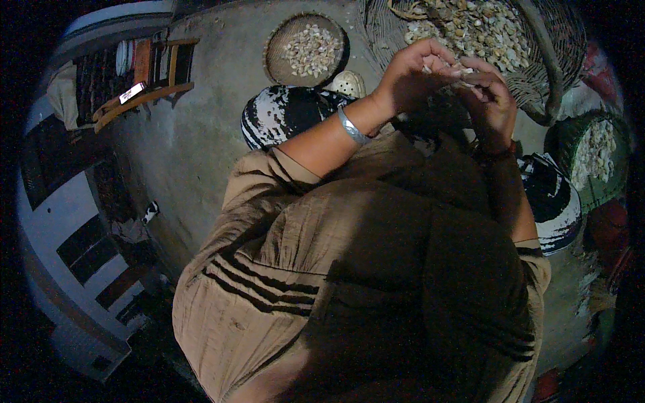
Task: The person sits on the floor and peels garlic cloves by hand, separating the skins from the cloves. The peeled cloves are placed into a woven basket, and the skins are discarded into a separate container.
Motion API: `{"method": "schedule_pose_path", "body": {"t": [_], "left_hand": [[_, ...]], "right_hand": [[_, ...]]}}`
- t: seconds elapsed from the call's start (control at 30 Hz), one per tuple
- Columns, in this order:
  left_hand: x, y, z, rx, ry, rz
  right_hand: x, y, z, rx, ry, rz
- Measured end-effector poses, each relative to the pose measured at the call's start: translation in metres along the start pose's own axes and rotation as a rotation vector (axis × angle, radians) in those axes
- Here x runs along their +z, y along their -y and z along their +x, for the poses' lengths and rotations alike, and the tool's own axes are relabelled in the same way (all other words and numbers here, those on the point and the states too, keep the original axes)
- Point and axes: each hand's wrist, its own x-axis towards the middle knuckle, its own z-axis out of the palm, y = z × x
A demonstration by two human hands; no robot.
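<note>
My left hand (421,63), above a silver bracelet, is raised with curled fingers around small pale pieces that look like garlic cloves (466,70). Facing it, my right hand (491,98) has its fingertips on pieces at the same spot, partly in shadow. Both hands are over the near edge of a large wicker basket (564,40) with a thick curved handle (546,60). Inside that basket lies a heap of pale brown cloves (496,38). Left of the hands, a smaller round woven basket (274,58) holds whiter, peeled-looking cloves (312,50).
At right, a green container (559,136) holds pale scraps (594,151). My knees (282,113) in black-and-white cloth flank the work, with a pale perforated clog (348,84) beyond the left one. A wooden chair (146,106) bearing a lit phone (132,93) stands far left on the concrete floor (201,126).
</note>
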Motion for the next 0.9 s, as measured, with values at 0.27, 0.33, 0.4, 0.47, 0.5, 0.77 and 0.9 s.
{"method": "schedule_pose_path", "body": {"t": [0.27,0.33,0.4,0.47,0.5,0.77,0.9], "left_hand": [[-0.002,0.007,0.002,-0.003,-0.049,0.075],[-0.002,0.012,0.003,-0.033,-0.040,-0.013],[0.000,0.015,0.003,-0.072,-0.040,-0.123],[0.001,0.016,0.002,-0.120,-0.051,-0.255],[0.001,0.015,0.002,-0.146,-0.055,-0.269],[-0.007,0.013,0.001,-0.206,-0.042,-0.215],[-0.005,0.011,0.001,-0.183,-0.067,-0.224]], "right_hand": [[0.002,0.009,0.001,0.023,-0.006,0.001],[0.003,0.005,0.000,0.032,-0.019,0.008],[0.000,0.000,0.001,-0.014,-0.019,-0.112],[0.001,0.002,0.001,0.027,-0.020,-0.084],[0.002,0.004,0.000,0.048,-0.020,-0.070],[0.003,0.008,0.001,0.063,0.020,-0.123],[0.000,-0.002,0.004,0.125,0.021,0.454]]}}
